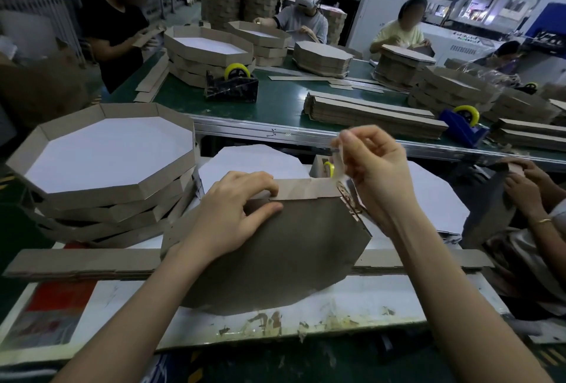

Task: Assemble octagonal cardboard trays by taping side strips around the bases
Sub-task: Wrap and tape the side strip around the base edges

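Note:
A brown octagonal cardboard base (294, 248) stands tilted on the white work board, its brown back toward me. A cardboard side strip (303, 189) runs along its top edge. My left hand (235, 211) pinches the strip against the base at the top left. My right hand (375, 174) is raised at the top right corner and holds a piece of clear tape (339, 165) between thumb and fingers. A tape dispenser with a yellow roll (328, 168) sits just behind, mostly hidden by the tray.
Finished octagonal trays (107, 168) are stacked at my left. White bases (254, 159) lie behind the tray. Flat strips (79, 263) lie along the board's near side. Another person's hands (520, 180) work at the right. Across the green conveyor (275, 107), several people work among cardboard stacks and dispensers.

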The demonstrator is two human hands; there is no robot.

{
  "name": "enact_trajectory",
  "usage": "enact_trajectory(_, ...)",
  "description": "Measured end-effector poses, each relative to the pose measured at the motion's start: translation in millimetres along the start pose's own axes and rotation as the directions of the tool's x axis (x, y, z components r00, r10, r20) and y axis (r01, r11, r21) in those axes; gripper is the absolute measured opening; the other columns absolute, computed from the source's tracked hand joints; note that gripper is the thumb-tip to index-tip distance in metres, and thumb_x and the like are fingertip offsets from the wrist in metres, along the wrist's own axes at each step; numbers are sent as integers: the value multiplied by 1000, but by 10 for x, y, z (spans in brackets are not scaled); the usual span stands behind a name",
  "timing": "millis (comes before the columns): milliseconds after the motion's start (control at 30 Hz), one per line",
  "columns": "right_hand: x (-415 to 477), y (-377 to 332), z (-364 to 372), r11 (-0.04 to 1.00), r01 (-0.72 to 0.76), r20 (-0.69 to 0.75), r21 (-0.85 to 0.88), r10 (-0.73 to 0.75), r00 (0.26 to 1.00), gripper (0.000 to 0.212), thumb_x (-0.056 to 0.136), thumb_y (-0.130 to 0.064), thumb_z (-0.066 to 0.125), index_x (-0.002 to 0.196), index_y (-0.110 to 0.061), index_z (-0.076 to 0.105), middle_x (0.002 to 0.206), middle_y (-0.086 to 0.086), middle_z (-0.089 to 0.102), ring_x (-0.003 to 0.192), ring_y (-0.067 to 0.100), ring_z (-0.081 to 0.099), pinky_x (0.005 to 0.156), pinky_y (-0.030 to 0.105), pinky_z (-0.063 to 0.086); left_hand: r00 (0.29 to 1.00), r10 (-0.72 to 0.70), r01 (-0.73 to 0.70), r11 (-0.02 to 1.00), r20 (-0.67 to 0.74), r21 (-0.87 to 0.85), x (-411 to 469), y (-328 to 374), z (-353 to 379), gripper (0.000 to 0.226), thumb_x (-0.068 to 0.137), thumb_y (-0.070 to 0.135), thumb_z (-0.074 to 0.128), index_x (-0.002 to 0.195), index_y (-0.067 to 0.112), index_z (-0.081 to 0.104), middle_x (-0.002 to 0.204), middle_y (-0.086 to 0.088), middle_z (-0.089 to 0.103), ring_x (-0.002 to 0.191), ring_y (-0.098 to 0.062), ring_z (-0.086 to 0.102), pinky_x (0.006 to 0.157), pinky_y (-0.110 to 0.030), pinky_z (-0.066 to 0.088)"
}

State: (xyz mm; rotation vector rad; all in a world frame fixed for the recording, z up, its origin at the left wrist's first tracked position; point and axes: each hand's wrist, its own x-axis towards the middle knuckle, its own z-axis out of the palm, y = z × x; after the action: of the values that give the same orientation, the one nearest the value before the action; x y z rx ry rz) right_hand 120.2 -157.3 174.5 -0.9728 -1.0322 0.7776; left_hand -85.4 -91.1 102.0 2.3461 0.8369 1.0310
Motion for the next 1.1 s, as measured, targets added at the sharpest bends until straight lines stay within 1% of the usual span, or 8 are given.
enact_trajectory(133, 115, -130, -56, 1000, -3, -12, -19, 2, 1000, 10, 82, -12, 75, 76, -20, 76, 78, 6, 74, 79, 23, 74, 71, 27, 57, 1000, 16, -16, 1000, -2, -13, -36, 18, -2, 19, 85, 41, 64, 94, 24, 66, 114, 18, 63, 108, -13, 53, 83, -41, 49)
enact_trajectory(267, 138, -44, -80, 904, -77, -61, -420, 57, 997, 9, 82, -28, 78, 77, -22, 73, 55, -4, 60, 42, 10, 45, 40, 20, 36, 1000, -2, 3, 1000, 17, -25, -27, 33, -13, 13, 86, 36, 71, 93, 26, 65, 112, 24, 59, 109, -10, 51, 89, -36, 45)
enact_trajectory(333, 137, 23, -30, 873, -90, -63, -479, 68, 996, 15, 91, -27, 70, 78, -22, 75, 49, 0, 56, 36, 11, 38, 37, 19, 28, 999, -27, 28, 999, 34, -42, -13, 41, -19, 13, 84, 36, 72, 92, 28, 65, 115, 25, 58, 113, -6, 49, 94, -32, 41)
enact_trajectory(500, 189, 18, 134, 957, -118, -94, -265, 96, 991, 11, 96, -6, 61, 91, 0, 69, 65, 7, 70, 57, 17, 68, 55, 22, 56, 999, -22, 25, 998, 46, -61, 26, 59, -49, 15, 81, 32, 76, 87, 25, 64, 119, 17, 62, 122, -4, 46, 103, -35, 38)
enact_trajectory(667, 212, 70, 155, 973, -147, -6, -176, 148, 989, 7, 89, 3, 64, 94, 3, 69, 77, 13, 75, 72, 21, 74, 67, 21, 58, 998, 33, -29, 997, 49, -69, 89, 127, 11, 24, 77, 23, 78, 85, 19, 56, 105, 11, 65, 107, -5, 54, 95, -37, 44)
enact_trajectory(833, 154, 143, 118, 918, -89, 96, -386, 136, 986, 6, 87, -1, 69, 89, -4, 74, 84, 14, 76, 79, 21, 74, 71, 23, 57, 991, -128, 108, 950, -49, -293, 68, 87, 70, 50, 82, 50, 67, 109, 36, 28, 104, 21, 67, 108, 0, 60, 88, -23, 47)
enact_trajectory(933, 153, 153, 147, 900, -61, 108, -431, 119, 987, 8, 88, -2, 69, 87, -8, 73, 80, 5, 75, 75, 12, 71, 70, 22, 56, 992, -122, 105, 955, -44, -276, 68, 86, 60, 64, 78, 66, 64, 120, 54, 17, 102, 33, 62, 109, 5, 58, 91, -16, 42)
enact_trajectory(1100, 167, 138, 217, 860, -30, 121, -510, 106, 987, 11, 88, -8, 71, 81, -16, 73, 69, -4, 67, 61, 4, 58, 57, 19, 49, 987, -160, 148, 960, -32, -238, 79, 76, 99, 68, 59, 81, 65, 112, 52, 34, 95, 47, 57, 105, 0, 60, 92, -39, 51)
